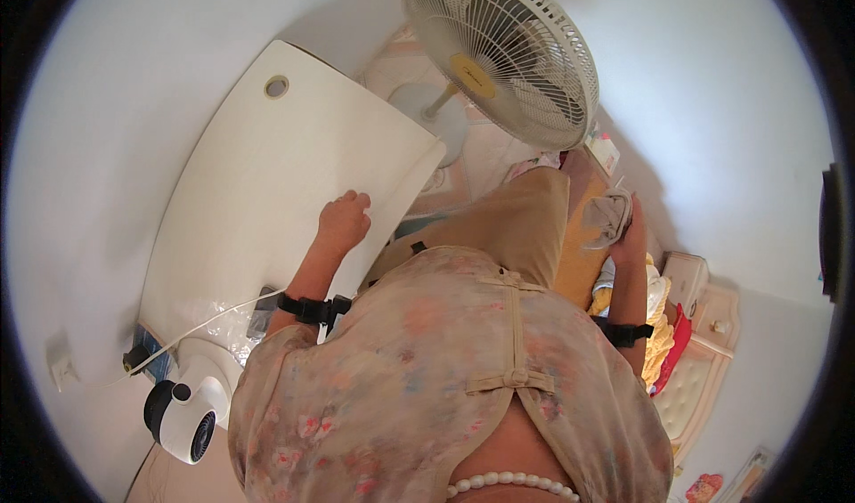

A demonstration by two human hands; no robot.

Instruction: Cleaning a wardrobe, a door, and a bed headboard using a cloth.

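Note:
My left hand [345, 221] is over the white desktop [267, 169], near its front edge, with the fingers curled. Nothing shows in it, but its palm side is hidden. Out to the right, my right hand [630, 232] holds a crumpled grey cloth [608, 216] beside the bed. Part of that hand's fingers is hidden behind the cloth. A large pedestal fan [504, 59] stands past the desk's far end, between the two hands and farther off.
A small white fan [190, 409] stands at the desk's left end, where a white cable [214, 317] crosses. A dark phone-like object [264, 311] lies near my left forearm. Yellow bedding [658, 343] and a padded headboard [695, 383] are at the right.

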